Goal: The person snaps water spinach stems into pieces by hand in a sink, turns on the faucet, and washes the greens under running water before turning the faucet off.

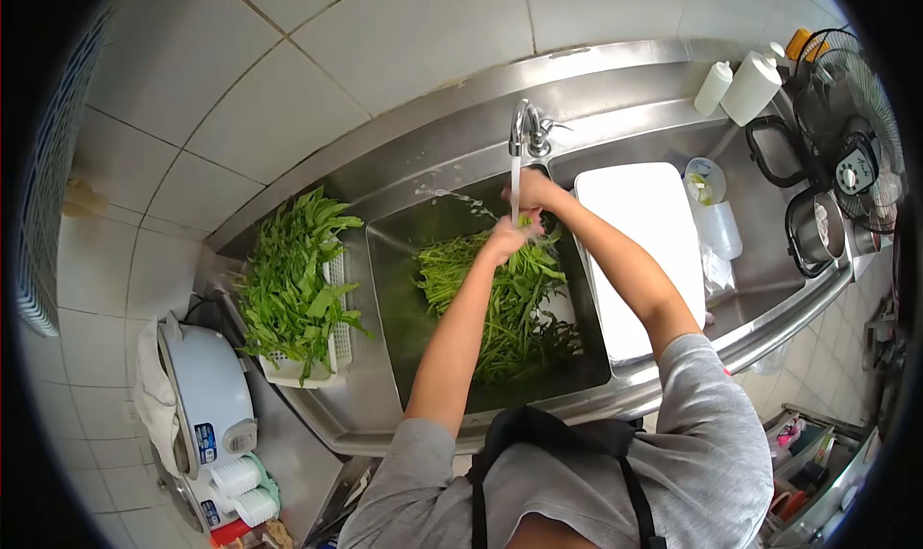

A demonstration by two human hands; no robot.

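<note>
Water runs from the faucet [525,131] over both of my hands in the left sink basin [394,357]. My left hand [504,238] is closed around the stems of some leafy greens [532,261], whose leaves hang toward the basin. Just above it, my right hand [538,192] is in the stream, smeared by motion, so its fingers cannot be made out. More long-stemmed greens [447,275] lie in the water below. To the left, a white plastic basket [340,342] is heaped with leafy greens [298,280].
A white board or lid [642,261] lies over the right side near my right forearm. Farther right are a clear plastic container [719,230], white bottles [751,89], a metal pot [817,224] and a fan [856,78]. A rice cooker [212,386] stands at lower left.
</note>
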